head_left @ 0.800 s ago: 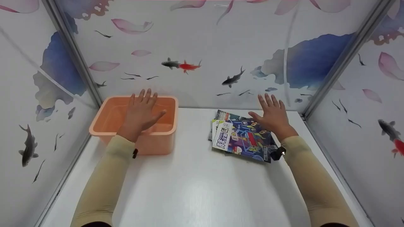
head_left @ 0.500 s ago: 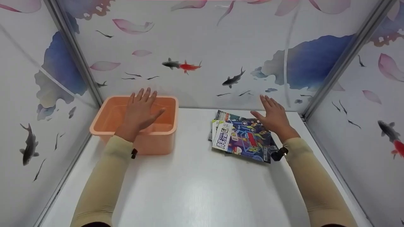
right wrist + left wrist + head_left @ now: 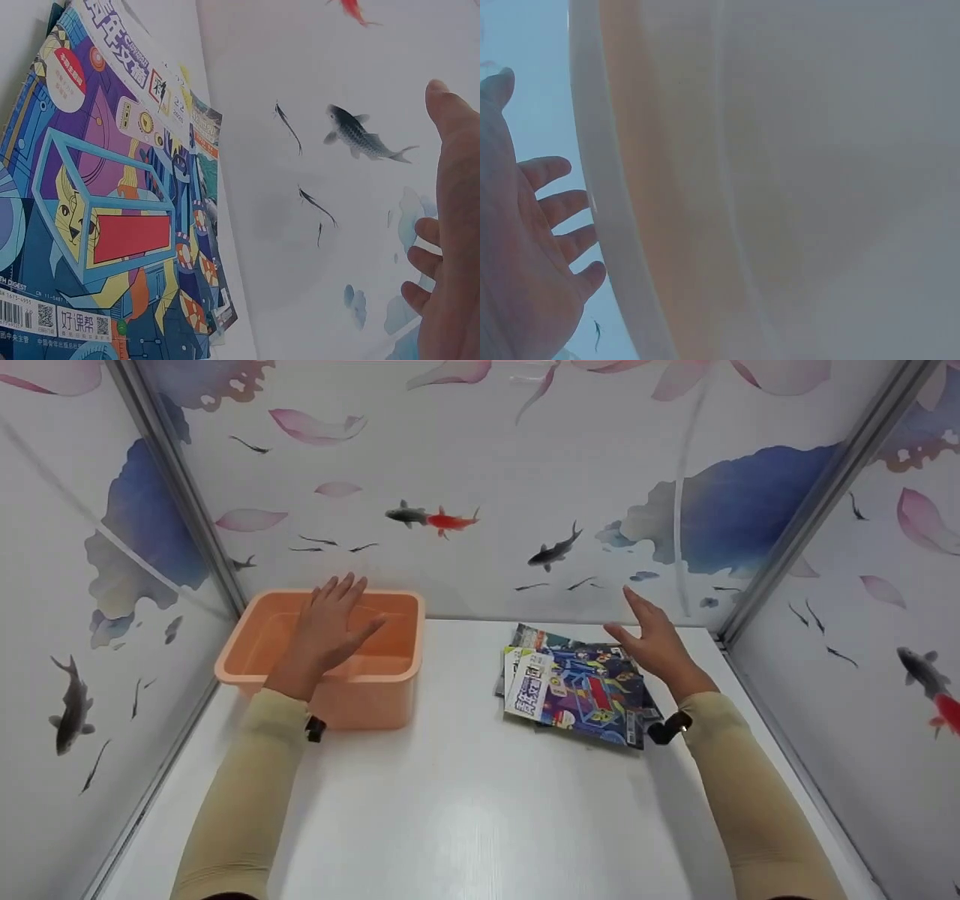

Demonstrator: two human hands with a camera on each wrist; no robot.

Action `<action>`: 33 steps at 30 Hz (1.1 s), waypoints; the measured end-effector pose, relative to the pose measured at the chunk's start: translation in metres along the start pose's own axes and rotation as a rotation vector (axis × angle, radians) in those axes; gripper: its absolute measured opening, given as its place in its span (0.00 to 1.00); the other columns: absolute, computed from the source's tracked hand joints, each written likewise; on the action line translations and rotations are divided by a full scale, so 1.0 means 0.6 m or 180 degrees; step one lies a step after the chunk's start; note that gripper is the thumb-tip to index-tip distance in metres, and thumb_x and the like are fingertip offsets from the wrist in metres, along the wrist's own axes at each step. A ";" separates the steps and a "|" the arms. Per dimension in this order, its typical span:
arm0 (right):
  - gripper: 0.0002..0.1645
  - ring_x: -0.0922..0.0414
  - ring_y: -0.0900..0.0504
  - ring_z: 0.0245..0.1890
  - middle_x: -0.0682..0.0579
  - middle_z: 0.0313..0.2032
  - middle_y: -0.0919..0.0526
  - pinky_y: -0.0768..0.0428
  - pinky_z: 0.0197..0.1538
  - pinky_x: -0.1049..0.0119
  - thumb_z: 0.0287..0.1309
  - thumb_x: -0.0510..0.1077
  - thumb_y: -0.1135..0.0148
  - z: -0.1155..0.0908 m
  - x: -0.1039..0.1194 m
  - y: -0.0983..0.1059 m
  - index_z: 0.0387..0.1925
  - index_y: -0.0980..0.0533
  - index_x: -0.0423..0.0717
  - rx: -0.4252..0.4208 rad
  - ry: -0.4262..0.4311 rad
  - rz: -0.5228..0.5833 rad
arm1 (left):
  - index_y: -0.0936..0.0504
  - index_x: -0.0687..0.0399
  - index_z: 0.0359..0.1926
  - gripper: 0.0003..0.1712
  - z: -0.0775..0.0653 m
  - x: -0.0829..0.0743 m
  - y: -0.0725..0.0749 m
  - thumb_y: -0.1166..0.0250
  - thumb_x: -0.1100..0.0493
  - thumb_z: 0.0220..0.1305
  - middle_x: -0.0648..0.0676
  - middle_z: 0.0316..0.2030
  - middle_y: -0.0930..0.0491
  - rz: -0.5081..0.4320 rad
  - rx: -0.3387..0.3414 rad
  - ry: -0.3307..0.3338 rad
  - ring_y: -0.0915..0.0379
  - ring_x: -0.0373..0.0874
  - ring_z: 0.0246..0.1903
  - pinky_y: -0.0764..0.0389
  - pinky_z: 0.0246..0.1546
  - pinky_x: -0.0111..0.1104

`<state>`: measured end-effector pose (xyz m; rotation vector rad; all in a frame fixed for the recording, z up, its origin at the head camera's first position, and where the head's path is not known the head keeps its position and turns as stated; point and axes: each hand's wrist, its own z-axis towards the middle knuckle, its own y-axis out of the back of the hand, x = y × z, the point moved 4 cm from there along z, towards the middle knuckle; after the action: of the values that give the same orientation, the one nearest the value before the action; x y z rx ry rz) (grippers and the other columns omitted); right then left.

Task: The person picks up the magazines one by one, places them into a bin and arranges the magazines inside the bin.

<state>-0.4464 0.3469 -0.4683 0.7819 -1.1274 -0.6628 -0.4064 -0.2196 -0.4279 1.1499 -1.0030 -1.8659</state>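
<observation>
On the left hand [image 3: 319, 641], I see the fingers [image 3: 564, 206] reaching out, slightly spread, with the thumb standing well off to the side. That hand hangs over the orange tub [image 3: 367, 706]; I can't tell whether any fingertip meets its rim. On the right hand [image 3: 664, 649], the fingers are loosely extended and the thumb is apart; they overlap in my head view, but my right wrist view shows three with small gaps between them. That hand is just beside the far right part of a loose pile of magazines [image 3: 577, 690], the top one bright with a white title strip. The pile lies on the white worktop [image 3: 465, 810], right of the tub and well apart from it. Farther out, I have two tan sleeves [image 3: 240, 802] and a back wall [image 3: 487, 450] printed with fish and petals.
</observation>
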 end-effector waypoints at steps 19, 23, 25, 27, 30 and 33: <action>0.47 0.38 0.49 0.87 0.44 0.89 0.50 0.46 0.83 0.31 0.87 0.61 0.47 -0.010 -0.023 0.001 0.92 0.56 0.58 0.0024 0.0015 0.1002 | 0.48 0.42 0.91 0.54 -0.010 0.031 0.001 0.37 0.29 0.77 0.54 0.90 0.55 -0.0862 0.0174 0.0104 0.62 0.60 0.88 0.54 0.82 0.69; 0.46 0.36 0.51 0.87 0.42 0.89 0.51 0.48 0.83 0.29 0.88 0.58 0.48 -0.013 -0.026 0.001 0.92 0.57 0.58 0.0057 -0.0033 0.1335 | 0.51 0.39 0.92 0.56 -0.015 0.035 -0.002 0.37 0.26 0.76 0.52 0.90 0.57 -0.1204 0.0250 0.0177 0.62 0.59 0.88 0.54 0.83 0.68; 0.46 0.36 0.52 0.87 0.42 0.89 0.52 0.51 0.83 0.28 0.88 0.59 0.49 -0.014 -0.028 0.000 0.92 0.58 0.59 0.0090 -0.0089 0.1467 | 0.53 0.37 0.92 0.57 -0.018 0.036 -0.004 0.37 0.25 0.75 0.52 0.90 0.57 -0.1377 0.0300 0.0220 0.62 0.59 0.88 0.54 0.83 0.68; 0.46 0.37 0.53 0.88 0.43 0.89 0.52 0.52 0.83 0.28 0.88 0.60 0.50 -0.015 -0.030 -0.002 0.92 0.59 0.60 0.0119 -0.0156 0.1573 | 0.54 0.36 0.92 0.57 -0.021 0.037 -0.005 0.37 0.26 0.76 0.52 0.90 0.57 -0.1521 0.0330 0.0263 0.62 0.59 0.88 0.54 0.83 0.68; 0.47 0.38 0.53 0.88 0.44 0.89 0.52 0.54 0.84 0.29 0.88 0.60 0.49 -0.016 -0.035 -0.005 0.92 0.60 0.60 0.0130 -0.0201 0.1652 | 0.55 0.33 0.92 0.56 -0.023 0.038 -0.004 0.36 0.28 0.76 0.53 0.90 0.57 -0.1584 0.0349 0.0330 0.61 0.61 0.88 0.54 0.82 0.70; 0.47 0.38 0.52 0.88 0.44 0.89 0.51 0.53 0.84 0.30 0.88 0.59 0.48 -0.016 -0.039 -0.008 0.92 0.58 0.60 0.0122 -0.0211 0.1660 | 0.55 0.32 0.92 0.56 -0.024 0.040 -0.002 0.36 0.29 0.76 0.54 0.90 0.56 -0.1609 0.0330 0.0388 0.60 0.62 0.88 0.53 0.81 0.71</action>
<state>-0.4444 0.3646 -0.4866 0.4678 -1.3400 -0.2301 -0.4017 -0.2435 -0.4422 1.6778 -0.7954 -2.1092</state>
